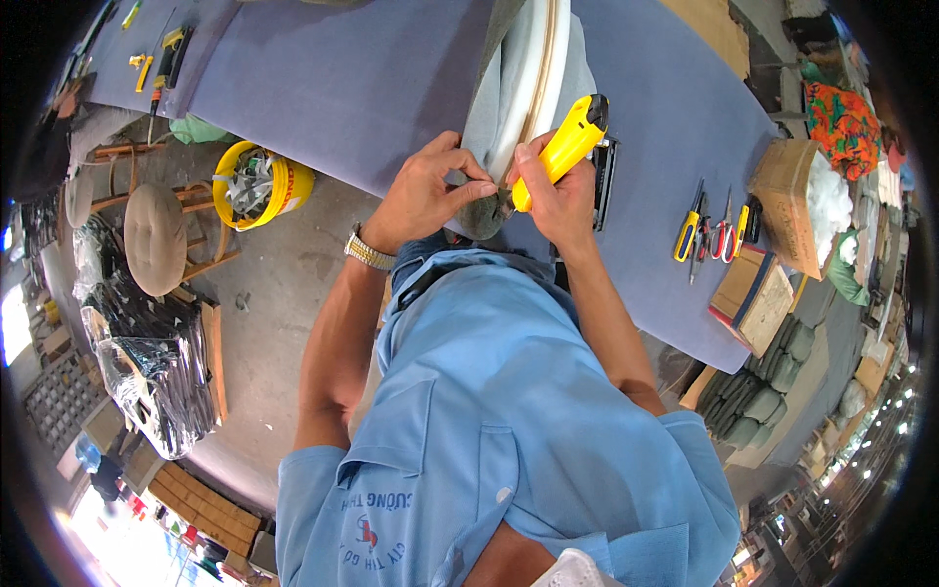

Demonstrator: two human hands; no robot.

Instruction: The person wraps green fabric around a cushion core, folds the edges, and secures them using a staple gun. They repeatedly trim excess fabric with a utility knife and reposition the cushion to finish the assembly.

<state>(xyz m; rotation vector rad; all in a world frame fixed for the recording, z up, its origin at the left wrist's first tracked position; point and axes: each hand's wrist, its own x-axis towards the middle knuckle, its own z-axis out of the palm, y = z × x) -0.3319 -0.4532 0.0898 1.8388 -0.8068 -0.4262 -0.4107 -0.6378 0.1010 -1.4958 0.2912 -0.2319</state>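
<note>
My right hand (561, 192) is closed round a yellow utility knife (572, 142), its lower tip down at the near end of a curved piece. That piece (533, 73) has a white rim with a brown strip along it, and grey fabric (486, 112) spreads out beside it. My left hand (431, 191) pinches the grey fabric's edge (481, 217) between thumb and forefinger, close to the knife tip. The blade is hard to make out. Just right of my right hand lies a black stapler-like tool (606, 181), partly hidden.
Blue-grey cloth covers the table (675, 245). On its right lie a yellow cutter (688, 235), red-handled scissors (723, 240) and a cardboard box (785, 205). A yellow bucket of scraps (293, 186) and a round-seated stool (155, 240) stand left of the table.
</note>
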